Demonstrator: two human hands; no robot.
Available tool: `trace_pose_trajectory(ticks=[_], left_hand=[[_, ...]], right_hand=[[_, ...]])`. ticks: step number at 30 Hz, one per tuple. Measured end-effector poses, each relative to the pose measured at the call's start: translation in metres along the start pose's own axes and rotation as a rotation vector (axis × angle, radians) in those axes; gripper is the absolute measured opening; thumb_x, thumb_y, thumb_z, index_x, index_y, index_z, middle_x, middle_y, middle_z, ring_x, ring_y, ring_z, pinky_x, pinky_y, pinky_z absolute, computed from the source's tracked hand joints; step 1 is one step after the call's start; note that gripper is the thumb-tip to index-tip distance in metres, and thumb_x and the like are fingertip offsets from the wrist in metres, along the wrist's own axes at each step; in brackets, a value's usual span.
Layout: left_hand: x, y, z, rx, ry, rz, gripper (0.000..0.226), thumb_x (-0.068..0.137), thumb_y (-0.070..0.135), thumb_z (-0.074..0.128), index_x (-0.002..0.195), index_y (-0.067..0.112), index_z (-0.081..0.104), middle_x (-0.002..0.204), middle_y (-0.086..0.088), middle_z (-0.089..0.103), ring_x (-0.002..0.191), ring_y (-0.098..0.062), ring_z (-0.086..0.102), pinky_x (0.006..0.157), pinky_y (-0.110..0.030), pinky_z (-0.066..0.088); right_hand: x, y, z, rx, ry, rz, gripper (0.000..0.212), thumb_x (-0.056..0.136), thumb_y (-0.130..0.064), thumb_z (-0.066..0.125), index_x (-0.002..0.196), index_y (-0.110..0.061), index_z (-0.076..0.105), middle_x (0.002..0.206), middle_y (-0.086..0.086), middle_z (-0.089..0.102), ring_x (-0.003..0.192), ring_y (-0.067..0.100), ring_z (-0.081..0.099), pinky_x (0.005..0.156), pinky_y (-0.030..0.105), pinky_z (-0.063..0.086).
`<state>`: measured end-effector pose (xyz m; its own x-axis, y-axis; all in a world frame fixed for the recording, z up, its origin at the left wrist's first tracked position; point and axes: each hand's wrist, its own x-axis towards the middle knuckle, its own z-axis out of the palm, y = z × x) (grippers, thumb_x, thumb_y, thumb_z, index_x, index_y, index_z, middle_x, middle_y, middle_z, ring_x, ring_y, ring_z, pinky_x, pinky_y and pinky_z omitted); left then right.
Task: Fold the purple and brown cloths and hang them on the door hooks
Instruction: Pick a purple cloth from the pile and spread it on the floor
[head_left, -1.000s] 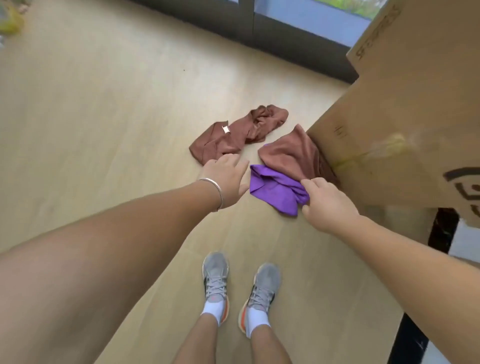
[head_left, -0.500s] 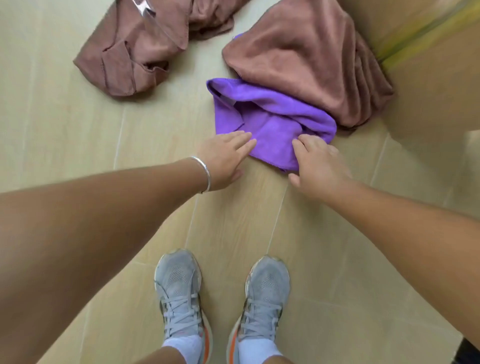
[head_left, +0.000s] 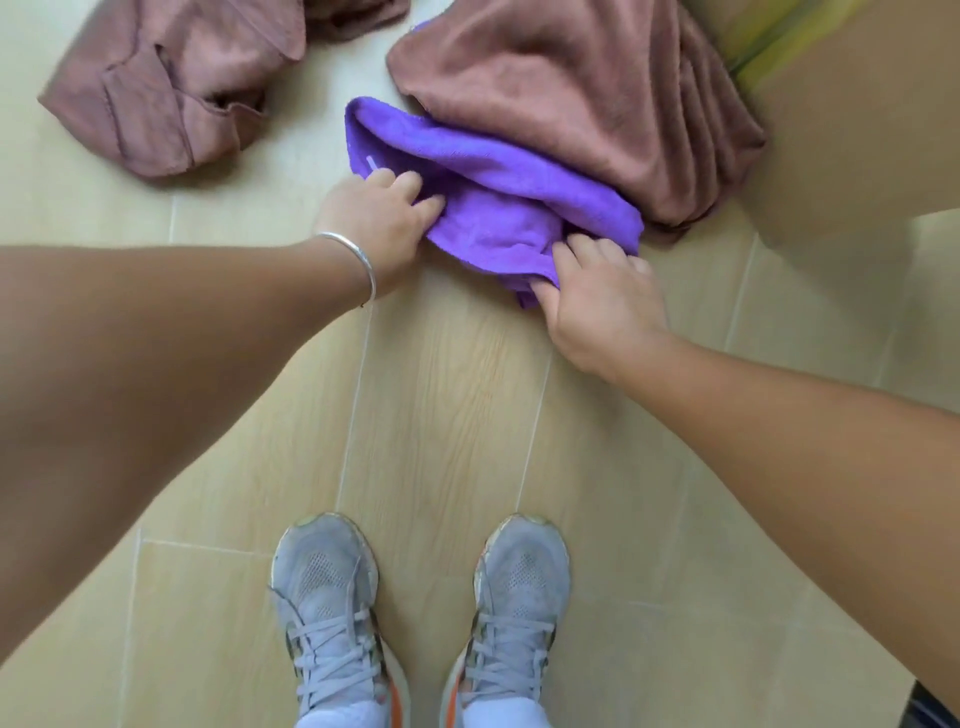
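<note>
The brown cloth (head_left: 566, 88) hid the purple cloth's (head_left: 498, 182) far part. The top edge cut off the second brown cloth (head_left: 171, 93). The box (head_left: 857, 119) was blurred.

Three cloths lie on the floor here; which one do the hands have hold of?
The purple cloth. The left hand and right hand both grip its near edge. The brown cloth overlaps its far side, and the other brown cloth lies apart, untouched.

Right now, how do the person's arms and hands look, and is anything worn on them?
Both arms are bare with no sleeves in view. The left hand has a thin silver bangle round its wrist. The right hand shows no ring, watch or glove. No markings are visible on either arm.
</note>
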<state>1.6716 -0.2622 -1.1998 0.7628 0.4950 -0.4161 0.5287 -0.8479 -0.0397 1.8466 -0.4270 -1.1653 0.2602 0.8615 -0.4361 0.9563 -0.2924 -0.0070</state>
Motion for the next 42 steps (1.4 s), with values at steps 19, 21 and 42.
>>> trace_pose_trajectory(ticks=[19, 21, 42], left_hand=[[-0.261, -0.193, -0.252, -0.182, 0.307, -0.4, 0.033, 0.093, 0.023, 0.04, 0.116, 0.013, 0.061, 0.118, -0.005, 0.062, 0.11, -0.027, 0.052, 0.093, -0.049, 0.035], [-0.3, -0.23, -0.281, -0.158, 0.313, -0.48, 0.031, 0.093, 0.022, 0.039, 0.113, 0.012, 0.061, 0.115, -0.005, 0.062, 0.107, -0.027, 0.053, 0.091, -0.045, 0.036], [-0.766, -0.351, -0.33, -0.151, 0.358, -1.441, 0.019, 0.089, 0.015, 0.049, 0.094, 0.009, 0.067, 0.102, -0.01, 0.066, 0.109, -0.03, 0.054, 0.095, -0.047, 0.037]], right_hand=[[-0.023, -0.137, -0.373, -0.253, 0.192, -0.346, 0.023, 0.088, -0.01, 0.043, 0.1, -0.015, 0.063, 0.106, 0.004, 0.063, 0.111, 0.026, 0.05, 0.092, 0.036, 0.031], [-0.014, -0.178, -0.421, -0.26, 0.234, -0.393, 0.017, 0.091, -0.012, 0.047, 0.095, -0.016, 0.063, 0.102, 0.002, 0.063, 0.108, 0.025, 0.05, 0.09, 0.036, 0.032], [-0.127, -0.589, -0.642, -0.052, 0.625, -1.288, 0.018, 0.093, -0.016, 0.055, 0.09, -0.01, 0.072, 0.102, 0.004, 0.072, 0.114, 0.026, 0.059, 0.097, 0.037, 0.036]])
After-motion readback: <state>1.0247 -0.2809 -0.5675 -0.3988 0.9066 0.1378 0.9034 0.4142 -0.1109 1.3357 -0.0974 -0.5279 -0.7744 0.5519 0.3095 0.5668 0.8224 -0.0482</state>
